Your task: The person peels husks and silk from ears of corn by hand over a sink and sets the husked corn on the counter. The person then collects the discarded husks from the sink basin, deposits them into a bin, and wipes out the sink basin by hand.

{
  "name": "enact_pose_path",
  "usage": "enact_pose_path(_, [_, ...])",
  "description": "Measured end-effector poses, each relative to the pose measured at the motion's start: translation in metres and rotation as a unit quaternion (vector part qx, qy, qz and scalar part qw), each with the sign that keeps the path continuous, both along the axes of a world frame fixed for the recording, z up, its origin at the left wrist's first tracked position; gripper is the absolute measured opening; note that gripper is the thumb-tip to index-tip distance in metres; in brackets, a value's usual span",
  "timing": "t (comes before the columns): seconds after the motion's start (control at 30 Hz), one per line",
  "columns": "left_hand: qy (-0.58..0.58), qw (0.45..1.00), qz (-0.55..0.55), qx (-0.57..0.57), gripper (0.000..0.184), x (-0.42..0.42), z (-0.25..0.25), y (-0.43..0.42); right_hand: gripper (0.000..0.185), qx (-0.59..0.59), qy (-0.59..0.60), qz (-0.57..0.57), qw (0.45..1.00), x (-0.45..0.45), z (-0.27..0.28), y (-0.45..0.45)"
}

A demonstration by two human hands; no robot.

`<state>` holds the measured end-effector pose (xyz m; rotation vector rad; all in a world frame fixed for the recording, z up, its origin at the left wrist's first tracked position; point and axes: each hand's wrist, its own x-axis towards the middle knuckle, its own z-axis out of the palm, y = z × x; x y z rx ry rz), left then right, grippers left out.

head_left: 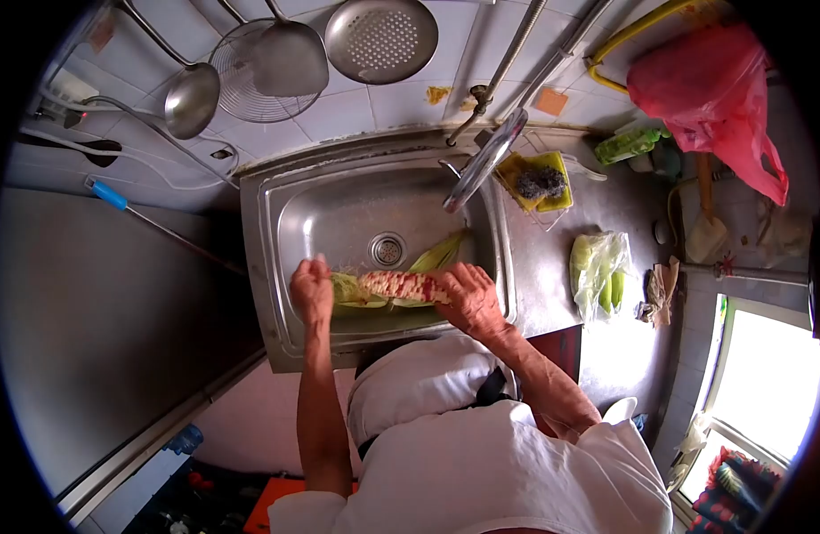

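Over the sink [290, 214], my right hand [470, 298] is wrapped round one end of an ear of corn [401, 285] with mottled white and dark red kernels. The cob lies roughly level, its kernels bare along the middle. At its other end, my left hand [312, 289] is closed, fingers curled, on pale green corn husk [346, 287] with silk; the exact grip is partly hidden. Loose green husk leaves [438, 254] lie in the basin behind and below the cob, near the drain [387, 250].
A faucet [485, 160] reaches over the basin's back right. To the right are a yellow sponge with a scourer [541, 182] and a plastic bag of green produce [601, 276]. A ladle [192, 100] and skimmer [381, 40] hang behind; a red bag [703, 89] hangs at right.
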<state>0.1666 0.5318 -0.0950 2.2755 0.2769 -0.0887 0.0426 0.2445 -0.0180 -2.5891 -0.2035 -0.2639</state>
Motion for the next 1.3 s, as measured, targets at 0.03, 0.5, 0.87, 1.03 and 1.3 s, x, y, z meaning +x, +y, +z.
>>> enact_pose_path(0.03, [-0.01,0.998,0.059,-0.024,0.052,0.003,-0.015,0.018,0.044,0.003,0.001,-0.001,1.0,-0.004,-0.001,-0.001])
enact_pose_path(0.5, [-0.011,0.971,-0.235,0.038,0.06,-0.042,0.012,-0.089,0.059,0.526,0.426,-0.091,0.731,0.005,-0.011,-0.001])
enact_pose_path(0.87, [0.187,0.953,-0.107,-0.215,0.039,-0.04,-0.053,-0.042,0.045,0.806,0.397,-0.197,0.393,-0.037,-0.036,-0.04])
enact_pose_path(1.03, [0.225,0.957,-0.164,-0.084,0.029,-0.061,-0.137,0.028,0.061,0.466,0.278,-0.424,0.725,-0.086,-0.068,-0.085])
enact_pose_path(1.3, [0.082,0.963,-0.139,0.216,0.076,-0.049,-0.118,0.033,0.067,-0.053,0.193,-0.518,0.831,-0.116,-0.117,-0.152])
